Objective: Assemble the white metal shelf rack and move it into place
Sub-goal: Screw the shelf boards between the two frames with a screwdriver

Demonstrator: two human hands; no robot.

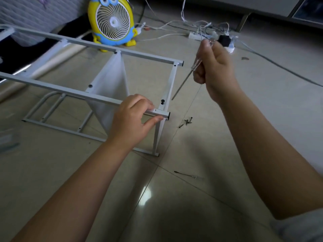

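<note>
The white metal shelf rack (73,92) lies on its side on the tiled floor, two long rails running left to right with a white shelf panel (108,84) between them. My left hand (132,119) grips the near rail close to its right end, fingers over the top and thumb underneath. A black screw (162,101) stands in the end cross piece just beyond that hand. My right hand (215,70) is raised to the right of the rack and holds a screwdriver (185,79) with a clear handle, its shaft pointing down and left.
Several loose black screws (187,121) lie on the floor right of the rack. A second thin tool (185,174) lies nearer me. A yellow cartoon fan (111,21) stands behind the rack. A power strip (197,36) with tangled cables sits at the back.
</note>
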